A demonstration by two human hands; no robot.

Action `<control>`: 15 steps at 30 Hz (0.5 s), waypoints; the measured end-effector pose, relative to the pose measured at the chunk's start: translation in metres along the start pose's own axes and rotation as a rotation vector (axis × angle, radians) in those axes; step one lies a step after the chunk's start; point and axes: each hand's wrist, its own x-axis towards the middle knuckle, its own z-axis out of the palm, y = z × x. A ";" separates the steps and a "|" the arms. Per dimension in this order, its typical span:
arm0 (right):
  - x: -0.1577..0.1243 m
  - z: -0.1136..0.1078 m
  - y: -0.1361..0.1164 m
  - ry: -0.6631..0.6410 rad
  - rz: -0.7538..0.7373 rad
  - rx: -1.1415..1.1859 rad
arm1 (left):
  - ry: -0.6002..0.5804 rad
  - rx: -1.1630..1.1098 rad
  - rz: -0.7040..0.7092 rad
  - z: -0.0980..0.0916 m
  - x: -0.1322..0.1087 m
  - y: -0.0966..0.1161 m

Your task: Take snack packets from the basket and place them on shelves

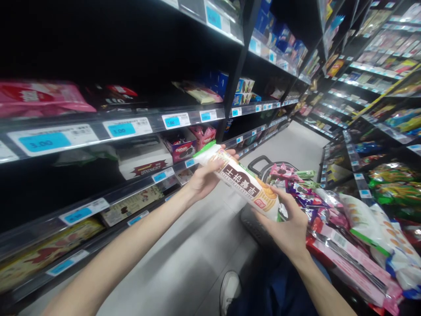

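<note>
Between my two hands is a long white biscuit packet (241, 182) with green ends, a brown label and biscuits printed on it. My left hand (210, 173) grips its upper left end, thumb on top and fingers behind. The lower right end is held by my right hand (289, 219), thumb below and fingers along the far side. The packet is tilted, sloping down to the right above the floor. Beside my right hand is a heap of snack packs, among them a pink long pack (351, 263) and a white bag (365, 219).
Dark shelves (131, 116) with blue price tags run along the left, holding a pink bag (39, 97) and a nabati box (184, 150). A black basket handle (259, 163) rises by the heap. Another shelf with green bags (394, 173) lines the right. My shoe (229, 289) is on the tiled floor.
</note>
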 end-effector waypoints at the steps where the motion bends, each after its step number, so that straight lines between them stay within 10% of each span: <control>1: -0.001 0.000 -0.001 -0.010 0.010 0.005 | 0.001 0.002 0.003 -0.001 0.000 0.000; 9: -0.002 0.001 -0.003 -0.030 0.134 0.062 | -0.009 0.017 0.016 0.000 0.000 0.001; 15: 0.000 0.000 -0.015 -0.316 0.568 0.572 | -0.018 0.030 -0.009 0.004 -0.001 -0.002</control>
